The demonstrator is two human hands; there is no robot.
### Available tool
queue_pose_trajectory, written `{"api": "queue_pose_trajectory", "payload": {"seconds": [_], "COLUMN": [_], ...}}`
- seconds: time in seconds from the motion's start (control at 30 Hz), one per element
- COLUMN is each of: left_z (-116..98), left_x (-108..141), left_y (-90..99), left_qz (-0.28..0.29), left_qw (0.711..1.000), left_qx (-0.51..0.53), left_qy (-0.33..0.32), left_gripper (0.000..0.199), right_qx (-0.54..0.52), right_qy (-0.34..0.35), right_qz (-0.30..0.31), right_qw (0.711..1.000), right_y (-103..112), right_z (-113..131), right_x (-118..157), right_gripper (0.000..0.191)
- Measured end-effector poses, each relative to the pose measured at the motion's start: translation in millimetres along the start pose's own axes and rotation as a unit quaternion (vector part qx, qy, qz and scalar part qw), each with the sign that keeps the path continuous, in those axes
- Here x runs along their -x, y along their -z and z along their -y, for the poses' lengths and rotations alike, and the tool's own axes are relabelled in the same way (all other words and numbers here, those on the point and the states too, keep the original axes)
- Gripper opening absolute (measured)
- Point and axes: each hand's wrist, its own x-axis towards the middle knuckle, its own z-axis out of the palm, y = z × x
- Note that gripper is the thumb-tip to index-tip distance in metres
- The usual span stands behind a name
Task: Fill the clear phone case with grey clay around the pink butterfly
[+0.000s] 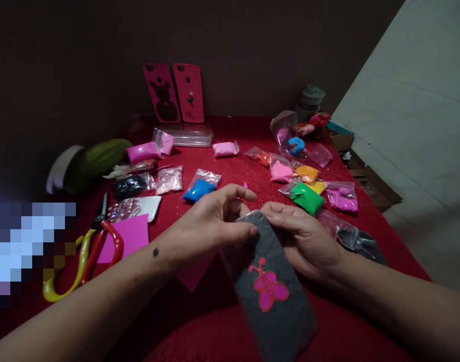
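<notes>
A dark grey phone case (248, 281) with a pink butterfly outlined in orange (270, 291) is held over the red cloth, its far end raised between both hands. My left hand (230, 216) has its thumb pressed on the grey face near the far left corner, with the other fingers curled at the edge. My right hand (305, 236) holds the far right edge; its thumb and forefinger meet at the corner, and its lower fingers are behind the case. A clear edge shows along the far end.
Scissors (97, 236) lie on pink paper (133, 239) at left. Clay bags, including blue (201, 188) and green (308, 197), lie beyond my hands. Two decorated cases (162, 93) lean at the back. A jar (310, 100) stands back right; a cardboard box (380, 188) is beside the table.
</notes>
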Motion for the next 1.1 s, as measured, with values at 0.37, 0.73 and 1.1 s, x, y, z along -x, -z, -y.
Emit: {"api": "queue_pose_trajectory", "payload": {"seconds": [0.37,0.73,1.1], "left_z": [3.9,3.1,-4.4], "left_x": [-1.5,-2.6,6.3], "left_y": [-1.6,-2.4,7.9], "left_qz": [-0.009,-0.017,-0.001], "left_qw": [1.000,0.999,1.000], "left_qx": [0.023,0.024,0.001], "left_qy": [-0.008,-0.018,-0.004], "left_gripper": [0.025,0.022,0.018], "right_qx": [-0.017,-0.015,-0.006], "right_qy": [0.005,0.005,0.013], "right_qz": [-0.005,-0.008,0.011], "right_qw": [1.000,1.000,1.000], "right_y": [-1.1,-0.8,1.8], "right_z": [-0.9,-0.9,-1.2], "right_x": [-0.3,-0.4,-1.4], "right_gripper": [0.021,0.022,0.018]}}
